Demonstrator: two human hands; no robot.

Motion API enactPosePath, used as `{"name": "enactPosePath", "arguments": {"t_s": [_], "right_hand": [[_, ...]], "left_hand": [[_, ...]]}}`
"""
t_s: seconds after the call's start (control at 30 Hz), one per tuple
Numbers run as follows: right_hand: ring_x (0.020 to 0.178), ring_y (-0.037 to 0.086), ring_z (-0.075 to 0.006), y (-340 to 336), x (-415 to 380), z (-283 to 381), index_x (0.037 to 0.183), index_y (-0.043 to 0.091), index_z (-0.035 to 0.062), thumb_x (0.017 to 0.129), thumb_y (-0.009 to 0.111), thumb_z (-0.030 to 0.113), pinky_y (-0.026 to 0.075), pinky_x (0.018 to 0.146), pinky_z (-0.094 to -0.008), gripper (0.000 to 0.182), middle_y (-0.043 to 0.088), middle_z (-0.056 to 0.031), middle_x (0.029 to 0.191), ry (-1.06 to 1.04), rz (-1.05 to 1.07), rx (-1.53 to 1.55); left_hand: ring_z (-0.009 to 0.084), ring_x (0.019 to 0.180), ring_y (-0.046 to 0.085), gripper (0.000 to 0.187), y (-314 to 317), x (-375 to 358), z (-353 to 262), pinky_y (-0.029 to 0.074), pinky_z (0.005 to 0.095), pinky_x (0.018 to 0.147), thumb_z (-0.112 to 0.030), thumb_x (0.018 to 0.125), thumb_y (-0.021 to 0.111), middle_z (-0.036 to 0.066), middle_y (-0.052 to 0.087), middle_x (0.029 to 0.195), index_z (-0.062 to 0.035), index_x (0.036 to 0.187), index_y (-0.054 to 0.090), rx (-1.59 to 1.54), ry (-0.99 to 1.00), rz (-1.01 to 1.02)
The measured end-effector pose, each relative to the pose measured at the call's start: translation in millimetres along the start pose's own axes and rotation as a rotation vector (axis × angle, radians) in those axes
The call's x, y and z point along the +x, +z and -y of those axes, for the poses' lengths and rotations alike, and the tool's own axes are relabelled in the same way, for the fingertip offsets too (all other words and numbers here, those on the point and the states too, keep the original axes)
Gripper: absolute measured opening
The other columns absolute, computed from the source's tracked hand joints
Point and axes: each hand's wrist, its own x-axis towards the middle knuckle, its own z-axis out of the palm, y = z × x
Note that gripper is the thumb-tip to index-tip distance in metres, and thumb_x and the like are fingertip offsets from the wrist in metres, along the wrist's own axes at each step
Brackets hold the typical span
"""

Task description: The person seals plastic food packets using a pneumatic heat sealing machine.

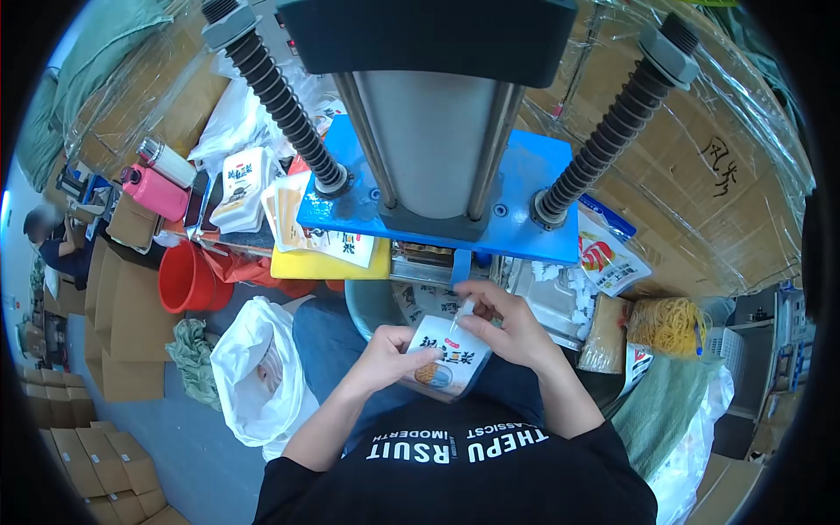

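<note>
A white printed spout pouch (446, 378) is held over my lap, its picture of a bowl facing up. My left hand (382, 357) grips the pouch's left side, thumb pressed on the front. With closed fingers my right hand (510, 325) pinches the pouch's upper corner, at a small white spout (466, 308). Just beyond both hands, a grey-green bucket (357, 306) contains similar printed pouches. Above stands a press with a blue plate (534, 175) and two spring-loaded bolts. Small white spouts (577, 302) lie in a metal tray to the right.
Flat printed pouches (337, 245) rest on a yellow block (289, 264) left of the press. A red bucket (188, 278) and a white bag (254, 372) are on the left. Rubber bands (665, 325) lie at right, near large cartons (674, 175). Another person (63, 245) is far left.
</note>
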Motion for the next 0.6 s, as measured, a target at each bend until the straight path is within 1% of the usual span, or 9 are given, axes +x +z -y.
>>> {"name": "enactPosePath", "arguments": {"t_s": [0.03, 0.1, 0.2, 0.23, 0.33, 0.47, 0.53, 0.57, 0.6], "right_hand": [[0.076, 0.061, -0.0143, -1.9, -1.0, -2.3, 0.118, 0.059, 0.0032, 0.085, 0.068, 0.008, 0.049, 0.068, -0.0266, 0.034, 0.065, -0.0068, 0.092, 0.001, -0.004, 0.002], [0.077, 0.060, -0.0122, -12.4, -5.7, -6.9, 0.127, 0.054, 0.0039, 0.086, 0.066, 0.009, 0.048, 0.066, -0.0259, 0.042, 0.064, -0.0062, 0.093, 0.017, -0.207, -0.126], [0.071, 0.062, -0.0190, -46.4, -13.9, -22.6, 0.113, 0.061, 0.0034, 0.084, 0.069, 0.007, 0.049, 0.061, -0.0283, 0.030, 0.061, -0.0119, 0.099, 0.012, -0.425, -0.404], [0.074, 0.064, -0.0280, -52.3, -15.4, -12.8, 0.108, 0.063, 0.0043, 0.083, 0.067, 0.004, 0.051, 0.063, -0.0340, 0.025, 0.059, -0.0137, 0.103, 0.012, -0.485, -0.521], [0.077, 0.063, -0.0354, -57.9, -20.7, -63.6, 0.107, 0.063, 0.0047, 0.081, 0.065, 0.001, 0.051, 0.067, -0.0411, 0.026, 0.057, -0.0147, 0.105, -0.122, -0.487, -0.792], [0.080, 0.063, -0.0379, -47.8, -24.2, -63.7, 0.104, 0.064, 0.0052, 0.083, 0.062, 0.001, 0.051, 0.070, -0.0448, 0.022, 0.059, -0.0145, 0.101, -0.071, -0.552, -0.726], [0.080, 0.063, -0.0367, -53.5, -16.9, -58.3, 0.101, 0.065, 0.0047, 0.083, 0.062, 0.002, 0.051, 0.069, -0.0439, 0.018, 0.060, -0.0140, 0.096, -0.079, -0.567, -0.749], [0.079, 0.063, -0.0362, -55.7, -14.8, -58.1, 0.098, 0.065, 0.0045, 0.084, 0.063, 0.005, 0.051, 0.068, -0.0427, 0.014, 0.061, -0.0137, 0.092, -0.072, -0.585, -0.756], [0.079, 0.063, -0.0362, -55.8, -15.1, -54.4, 0.098, 0.065, 0.0045, 0.084, 0.063, 0.005, 0.051, 0.068, -0.0427, 0.014, 0.061, -0.0137, 0.092, -0.073, -0.585, -0.754]], "left_hand": [[0.0095, 0.079, 0.064, 0.021, -3.6, 4.7, 2.7, 0.051, 0.0233, 0.070, -0.010, 0.085, 0.072, 0.008, 0.071, 0.092, 0.0050, 0.099, 0.070, 0.028, -0.027, 0.014], [0.0116, 0.079, 0.065, 0.021, -7.3, 22.9, 5.1, 0.053, 0.0257, 0.073, -0.008, 0.085, 0.071, 0.009, 0.071, 0.091, 0.0052, 0.101, 0.070, -0.056, -0.030, -0.061], [0.0192, 0.085, 0.069, 0.023, -17.1, 53.9, -6.2, 0.057, 0.0320, 0.077, -0.002, 0.085, 0.068, 0.015, 0.070, 0.098, 0.0090, 0.105, 0.065, -0.218, -0.087, -0.189], [0.0194, 0.085, 0.069, 0.021, -19.9, 62.7, -8.8, 0.057, 0.0319, 0.076, -0.002, 0.085, 0.067, 0.015, 0.071, 0.098, 0.0083, 0.104, 0.065, -0.252, -0.083, -0.199], [0.0194, 0.086, 0.070, 0.021, -23.2, 76.5, -5.5, 0.057, 0.0318, 0.076, -0.002, 0.085, 0.068, 0.015, 0.071, 0.099, 0.0089, 0.103, 0.065, -0.302, -0.057, -0.237], [0.0159, 0.077, 0.068, 0.020, -26.6, 71.2, -6.3, 0.056, 0.0298, 0.072, -0.007, 0.086, 0.070, 0.012, 0.071, 0.092, 0.0060, 0.100, 0.067, -0.268, -0.047, -0.263], [0.0115, 0.063, 0.063, 0.017, -43.1, 67.0, -31.4, 0.052, 0.0265, 0.063, -0.013, 0.086, 0.071, 0.005, 0.069, 0.081, 0.0008, 0.095, 0.068, 0.510, 0.039, -0.245], [0.0150, 0.066, 0.061, 0.017, -43.8, 55.5, -49.1, 0.049, 0.0287, 0.064, -0.018, 0.085, 0.072, 0.006, 0.067, 0.084, -0.0019, 0.089, 0.068, 0.553, 0.046, -0.387], [0.0198, 0.078, 0.061, 0.018, -58.0, 51.7, -54.5, 0.049, 0.0325, 0.071, -0.017, 0.083, 0.073, 0.009, 0.066, 0.094, -0.0027, 0.093, 0.067, 0.824, 0.377, -0.581]]}}
